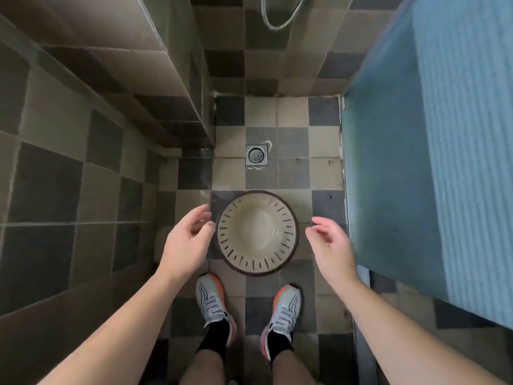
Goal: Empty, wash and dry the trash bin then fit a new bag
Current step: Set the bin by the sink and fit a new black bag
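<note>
Now we are standing with both shoes [213, 301] on the checkered floor [291, 173], looking straight down into the shower stall. We are holding our left hand [184, 243] and right hand [331, 245] out on either side of the trash bin [256, 232], both with fingers [200, 215] loosely spread and slightly curled, gripping nothing and apparently not touching the rim. The bin is sitting upright on the floor just ahead of our toes, and it is looking empty, with slotted walls and a dark rim. Whether it is wet we cannot tell. Beyond it, the floor drain [256, 154] is lying a couple of tiles farther on, and a shower hose [277, 15] is hanging at the far wall; a blue ribbed panel [444, 134] is closing off the right side. We are judging the washing step to be at hand: taking the rim from both sides evenly, tilting the bin toward the drain, and rinsing so water is running through the slots rather than over our shoes.
</note>
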